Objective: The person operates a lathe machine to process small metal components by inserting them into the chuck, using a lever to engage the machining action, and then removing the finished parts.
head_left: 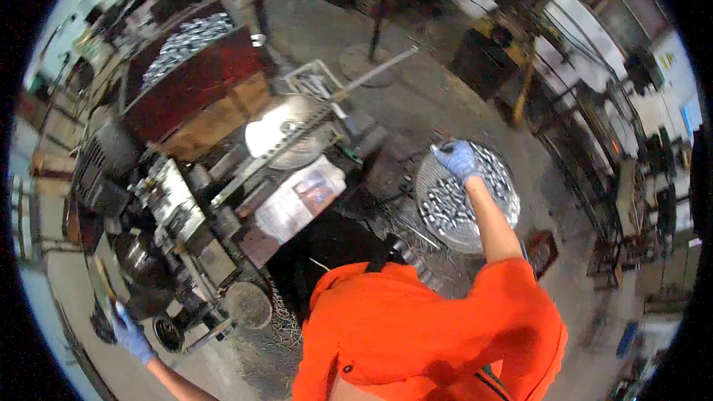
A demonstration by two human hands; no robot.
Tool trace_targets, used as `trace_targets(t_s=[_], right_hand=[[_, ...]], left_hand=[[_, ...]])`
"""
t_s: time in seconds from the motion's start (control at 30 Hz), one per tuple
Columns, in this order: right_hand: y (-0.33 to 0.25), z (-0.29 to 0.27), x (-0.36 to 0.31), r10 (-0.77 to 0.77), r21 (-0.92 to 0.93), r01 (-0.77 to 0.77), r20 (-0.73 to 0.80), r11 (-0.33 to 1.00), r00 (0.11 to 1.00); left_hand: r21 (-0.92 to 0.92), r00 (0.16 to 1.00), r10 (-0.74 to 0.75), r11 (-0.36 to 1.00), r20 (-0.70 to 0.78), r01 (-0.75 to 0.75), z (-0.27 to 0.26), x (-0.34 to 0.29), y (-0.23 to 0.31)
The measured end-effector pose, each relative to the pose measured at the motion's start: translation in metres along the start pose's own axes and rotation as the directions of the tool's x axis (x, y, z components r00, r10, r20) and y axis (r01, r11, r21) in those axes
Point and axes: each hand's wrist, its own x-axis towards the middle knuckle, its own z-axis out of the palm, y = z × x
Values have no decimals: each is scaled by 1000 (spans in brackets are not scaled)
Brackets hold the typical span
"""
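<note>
My left hand (132, 337), in a blue glove, reaches out at the lower left. Its fingers close at the lower end of a thin yellowish lever (103, 276) beside the machine. On the right, my other arm stretches over a round mesh basket (425, 217) heaped with small shiny metal pieces (454, 206). My right hand (456, 160), also gloved in blue, is at the far side of this heap with its fingers drawn together. Whatever they hold is too small and blurred to make out.
A bench machine (174, 197) with metal blocks stands at left. Behind it sits a dark red bin (194, 82) of metal pieces. A white sack (301, 200) and a shiny round pan (291, 134) lie ahead of me. A long metal bar (278, 145) crosses there. A round tub (248, 305) stands near left.
</note>
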Motion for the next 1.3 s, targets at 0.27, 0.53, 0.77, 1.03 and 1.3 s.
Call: trace_targets(t_s=[0.27,0.53,0.77,1.03,1.3], right_hand=[[75,39,-32,131,-272,-62,241,960,962],[39,75,-24,69,-515,219,483,829,873],[142,89,-4,-61,-13,63,137,998,989],[-125,-18,-17,-363,931,79,60,356,930],[-427,15,-132,-990,660,740,48,129,129]], left_hand=[[-32,981,-156,988,-118,153,-31,-21,45],[-56,957,-269,963,-103,265,-71,-50,9],[-91,915,-351,936,-200,339,-86,-88,-13],[-97,803,-526,848,-281,522,-105,-138,-52],[204,829,-478,815,-291,542,-122,-189,-79]])
